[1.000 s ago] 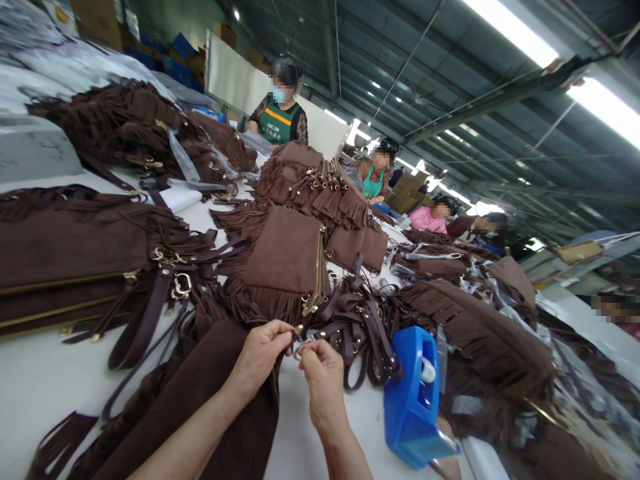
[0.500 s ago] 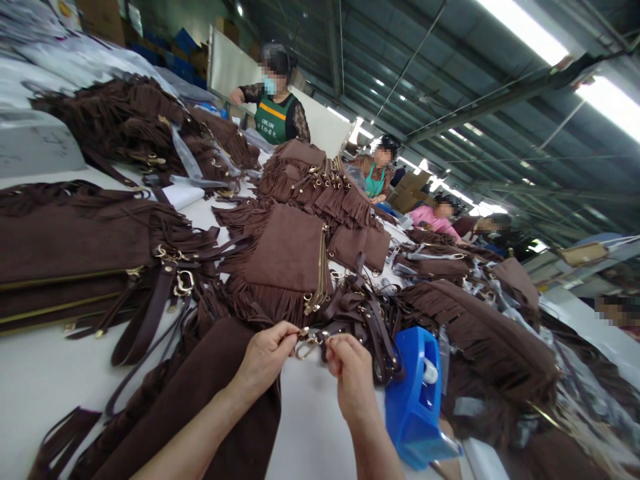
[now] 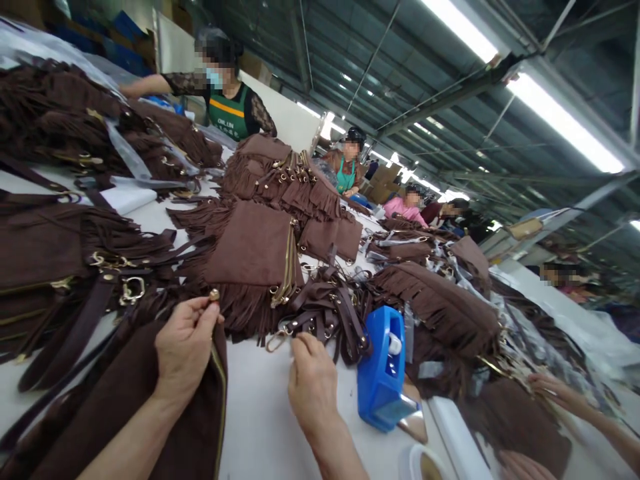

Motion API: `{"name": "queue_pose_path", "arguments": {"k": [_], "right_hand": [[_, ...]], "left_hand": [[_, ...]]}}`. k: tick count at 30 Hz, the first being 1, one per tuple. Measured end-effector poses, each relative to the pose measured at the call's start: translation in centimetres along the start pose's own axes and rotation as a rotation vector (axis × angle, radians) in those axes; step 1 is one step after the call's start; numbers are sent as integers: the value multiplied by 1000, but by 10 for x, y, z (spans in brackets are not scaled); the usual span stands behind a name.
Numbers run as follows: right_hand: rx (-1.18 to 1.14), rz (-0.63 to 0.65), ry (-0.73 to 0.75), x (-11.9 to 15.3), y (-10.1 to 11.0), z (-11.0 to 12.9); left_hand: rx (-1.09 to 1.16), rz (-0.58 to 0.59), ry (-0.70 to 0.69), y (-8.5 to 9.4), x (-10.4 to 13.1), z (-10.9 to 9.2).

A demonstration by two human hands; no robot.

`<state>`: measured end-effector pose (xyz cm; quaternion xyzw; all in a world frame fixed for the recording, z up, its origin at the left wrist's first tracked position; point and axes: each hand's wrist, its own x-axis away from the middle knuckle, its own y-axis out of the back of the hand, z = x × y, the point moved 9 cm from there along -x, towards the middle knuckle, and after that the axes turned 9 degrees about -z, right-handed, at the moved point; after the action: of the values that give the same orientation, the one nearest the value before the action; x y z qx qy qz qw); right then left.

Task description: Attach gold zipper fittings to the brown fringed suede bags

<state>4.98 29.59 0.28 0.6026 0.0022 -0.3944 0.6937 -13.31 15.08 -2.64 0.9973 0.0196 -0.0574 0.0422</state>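
Observation:
Pinched between the thumb and finger of my left hand [image 3: 187, 350] is a small gold fitting [image 3: 214, 295] at the top corner of a brown suede bag [image 3: 135, 400]. The bag's gold zip [image 3: 220, 387] runs down its right edge. My right hand [image 3: 315, 383] is closed, its curled fingers at the end of a dark brown strap. A gold clasp [image 3: 277, 341] juts out to the left of those fingertips. Behind it lies a heap of dark brown straps [image 3: 335, 307]. The two hands are apart, with white table between them.
A blue tape dispenser [image 3: 381, 370] stands right of my right hand. Brown fringed bags [image 3: 250, 247] are piled ahead, left and right. At the right edge, another person's hand [image 3: 560, 393] touches a bag. A person in a green apron [image 3: 230, 110] reaches leftward at the back.
My hands have moved apart; the left went left and up with the bag's gold fitting, away from the clasp at my right hand. The view has shifted right, bringing another person's hands into sight.

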Motion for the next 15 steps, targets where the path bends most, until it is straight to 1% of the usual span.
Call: {"name": "queue_pose_path", "arguments": {"k": [1, 2, 4, 6, 7, 8, 10, 12, 13, 15], "right_hand": [[81, -53, 91, -9, -5, 8], [155, -99, 143, -17, -10, 13], [222, -165, 185, -28, -17, 14], [191, -200, 212, -31, -14, 14], [161, -222, 220, -30, -7, 13], [121, -258, 228, -26, 5, 14], [-6, -345, 235, -15, 36, 18], [-144, -406, 262, 0, 65, 28], [-188, -418, 279, 8, 76, 34], [-192, -446, 289, 24, 92, 44]], "left_hand": [[-31, 36, -29, -5, 0, 1], [-60, 73, -57, -10, 1, 2], [-100, 128, -99, -18, 2, 6], [-133, 155, -128, -22, 1, 9], [-146, 162, -138, -23, 1, 9], [-159, 167, -149, -24, 1, 9], [-179, 167, -168, -25, 0, 8], [-196, 150, -190, -24, 0, 5], [-202, 140, -206, -24, 0, 4], [-209, 121, -255, -23, 1, 0]]}}
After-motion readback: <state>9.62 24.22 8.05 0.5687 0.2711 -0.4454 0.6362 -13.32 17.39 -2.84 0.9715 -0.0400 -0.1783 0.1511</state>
